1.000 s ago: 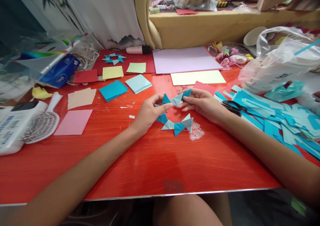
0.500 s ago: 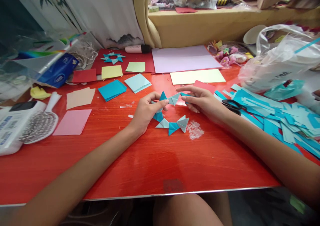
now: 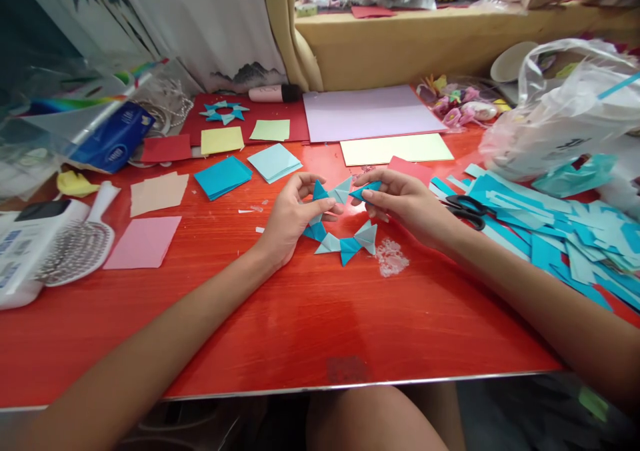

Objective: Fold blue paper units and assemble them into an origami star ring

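Just left of the scissors (image 3: 466,210), the left hand (image 3: 290,218) pinches the paper ring (image 3: 340,228) while the right hand (image 3: 405,201) grips a dark-blue unit (image 3: 365,190); joining seems underway, demanding precise tucking.

Red table (image 3: 300,331) (glossy top) carries paper squares (image 3: 223,176), scissors (image 3: 466,210) and a hairbrush (image 3: 80,248). Paper strips (image 3: 550,231) lie at its right.

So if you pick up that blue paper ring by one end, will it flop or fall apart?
Probably it bends: the paper ring is folded pieces slotted together, open at the top. It looks very light. The piece the right hand pinches seems loose, while the left hand steadies the chain.
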`<state>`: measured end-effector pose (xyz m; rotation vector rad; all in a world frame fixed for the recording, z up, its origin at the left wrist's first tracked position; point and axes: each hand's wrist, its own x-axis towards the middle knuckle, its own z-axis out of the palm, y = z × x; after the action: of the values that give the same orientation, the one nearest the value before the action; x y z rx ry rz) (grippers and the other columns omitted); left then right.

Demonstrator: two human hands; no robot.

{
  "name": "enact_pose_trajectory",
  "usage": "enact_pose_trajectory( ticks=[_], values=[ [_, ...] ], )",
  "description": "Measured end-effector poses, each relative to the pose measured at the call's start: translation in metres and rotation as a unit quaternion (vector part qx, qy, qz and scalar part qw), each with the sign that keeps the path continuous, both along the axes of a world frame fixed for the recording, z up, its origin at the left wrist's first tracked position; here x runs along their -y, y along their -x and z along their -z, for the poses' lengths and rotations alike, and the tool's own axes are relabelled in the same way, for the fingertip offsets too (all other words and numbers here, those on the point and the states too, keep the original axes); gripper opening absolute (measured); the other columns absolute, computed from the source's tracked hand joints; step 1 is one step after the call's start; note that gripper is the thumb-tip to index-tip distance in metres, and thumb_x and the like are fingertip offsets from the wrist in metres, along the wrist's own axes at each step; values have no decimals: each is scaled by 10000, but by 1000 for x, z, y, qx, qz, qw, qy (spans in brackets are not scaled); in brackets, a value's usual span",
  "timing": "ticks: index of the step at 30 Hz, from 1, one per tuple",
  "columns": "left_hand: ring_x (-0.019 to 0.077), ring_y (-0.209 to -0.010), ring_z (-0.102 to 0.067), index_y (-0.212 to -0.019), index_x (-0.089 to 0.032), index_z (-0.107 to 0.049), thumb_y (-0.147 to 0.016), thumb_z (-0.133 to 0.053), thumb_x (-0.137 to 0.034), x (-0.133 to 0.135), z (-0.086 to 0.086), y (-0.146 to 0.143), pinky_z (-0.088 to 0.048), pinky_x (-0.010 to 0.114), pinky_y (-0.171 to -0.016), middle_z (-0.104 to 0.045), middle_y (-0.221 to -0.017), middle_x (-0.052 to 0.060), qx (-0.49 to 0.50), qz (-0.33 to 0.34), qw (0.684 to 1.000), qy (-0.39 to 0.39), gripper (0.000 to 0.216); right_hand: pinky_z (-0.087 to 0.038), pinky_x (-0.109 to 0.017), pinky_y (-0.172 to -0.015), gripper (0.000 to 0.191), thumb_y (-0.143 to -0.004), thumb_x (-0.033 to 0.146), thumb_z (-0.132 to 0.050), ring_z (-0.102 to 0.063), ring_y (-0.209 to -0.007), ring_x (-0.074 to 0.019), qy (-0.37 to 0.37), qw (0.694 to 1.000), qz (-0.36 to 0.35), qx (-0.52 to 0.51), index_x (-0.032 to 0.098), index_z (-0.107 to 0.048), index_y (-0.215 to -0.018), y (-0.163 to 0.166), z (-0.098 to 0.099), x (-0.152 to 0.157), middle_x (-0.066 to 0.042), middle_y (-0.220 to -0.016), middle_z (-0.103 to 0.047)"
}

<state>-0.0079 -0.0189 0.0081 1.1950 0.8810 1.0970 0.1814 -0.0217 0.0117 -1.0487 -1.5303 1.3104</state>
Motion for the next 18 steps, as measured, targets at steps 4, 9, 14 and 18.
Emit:
enact_pose_trajectory(
  ticks=[4, 9, 14, 18],
  values=[
    [118, -703, -604, -882, -178, -550, -730, -646, -232, 2, 3, 0, -492, 250, -630, -586, -805, -1, -60, 38, 996, -44, 188, -353, -218, -464, 162, -808, 290, -607, -474, -535, -74, -7, 1000, 6, 5, 184, -577, -926, 2, -4, 3, 16, -657, -545],
    [119, -738, -502, -808, -173, -605, -737, -656, -338, 4, 3, 1, -403, 239, -655, -570, -778, 4, -159, 7, 979, -124, 187, -350, -219, -457, 138, -815, 293, -603, -471, -529, -75, -30, 999, 16, 13, 196, -566, -907, 5, -11, 11, 32, -599, -502],
    [99, -679, -435, -814, -193, -596, -793, -597, -346, 6, -3, 0, -340, 221, -572, -559, -797, -4, -142, 2, 983, -120, 155, -348, -227, -451, 177, -803, 279, -619, -463, -521, -70, -57, 997, 39, 37, 196, -556, -947, 9, -19, 18, 30, -628, -519],
    [86, -577, -369, -731, -189, -594, -763, -639, -316, 4, -3, 1, -288, 228, -498, -479, -664, -17, -96, -5, 991, -92, 138, -357, -237, -454, 211, -799, 280, -620, -473, -517, -80, -55, 995, 74, 41, 193, -560, -981, 9, -20, 20, 30, -605, -519]
  ],
)
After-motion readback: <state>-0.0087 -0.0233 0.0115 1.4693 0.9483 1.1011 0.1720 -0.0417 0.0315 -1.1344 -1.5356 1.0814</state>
